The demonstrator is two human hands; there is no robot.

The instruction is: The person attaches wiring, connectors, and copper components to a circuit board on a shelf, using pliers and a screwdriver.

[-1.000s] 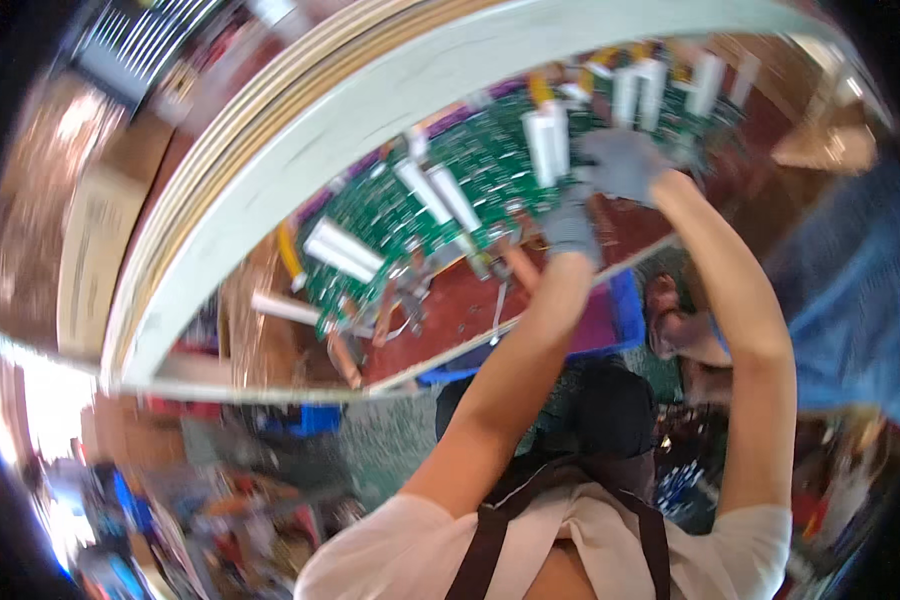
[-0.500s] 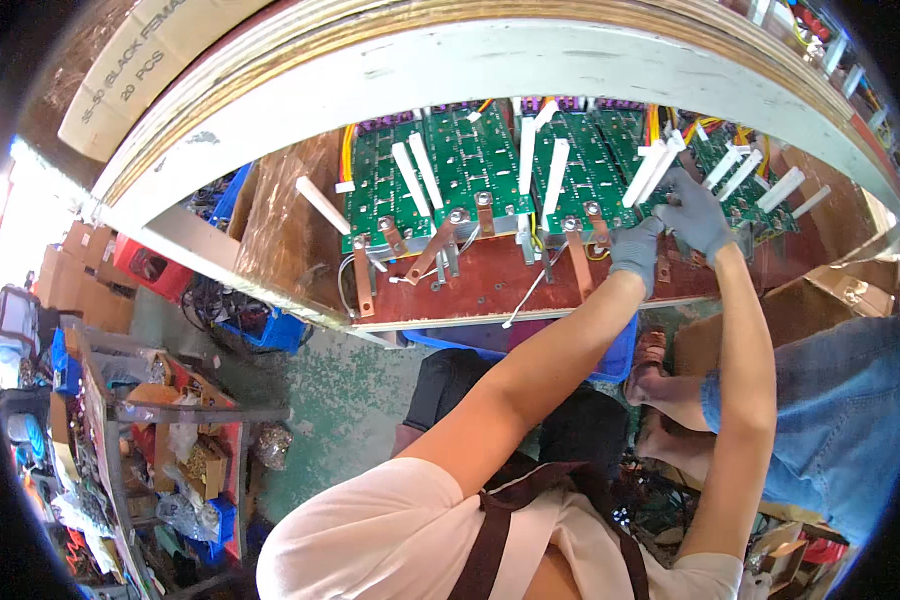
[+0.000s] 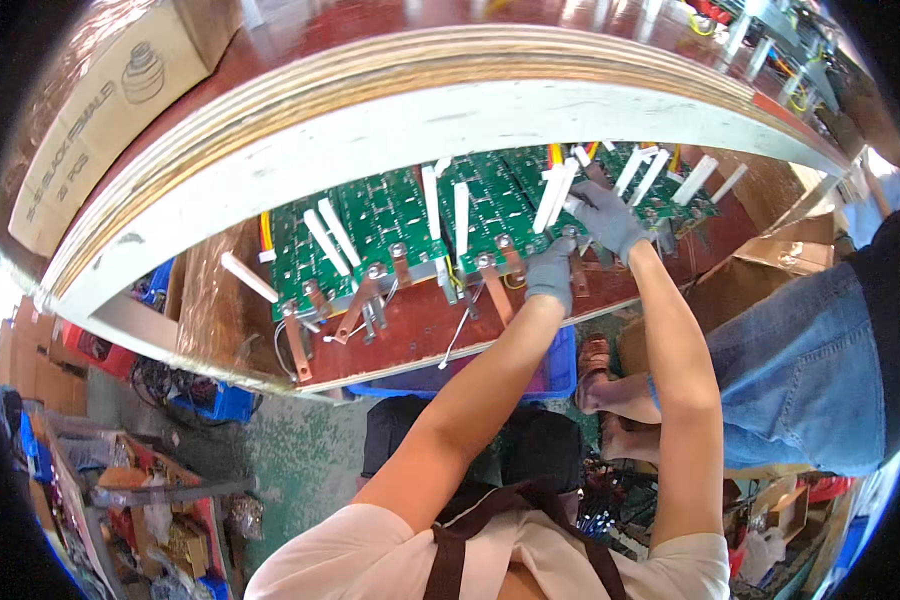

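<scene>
My left hand (image 3: 550, 274), in a grey glove, is at the front edge of the green circuit boards (image 3: 490, 200), its fingers closed beside a bolted terminal. Whatever the fingertips grip is hidden. Just right of it, my gloved right hand (image 3: 612, 220) reaches over the boards with bent fingers by a pair of white posts (image 3: 555, 198). Its grip cannot be made out either. Several copper strips (image 3: 358, 308) are bolted along the boards' front edge and hang over the dark red shelf (image 3: 410, 340). A thin white cable (image 3: 455, 338) dangles near them.
A thick white-edged tabletop (image 3: 450, 115) overhangs the boards, with a cardboard box (image 3: 100, 120) on it. Below the shelf sits a blue bin (image 3: 560, 372). Another person in a denim garment (image 3: 800, 370) is close on my right. A cluttered rack (image 3: 155, 495) stands at left.
The whole view has shifted, so boards and shelf appear farther left and slightly lower. Both hands stay at the same part of the boards, the fingers slightly changed.
</scene>
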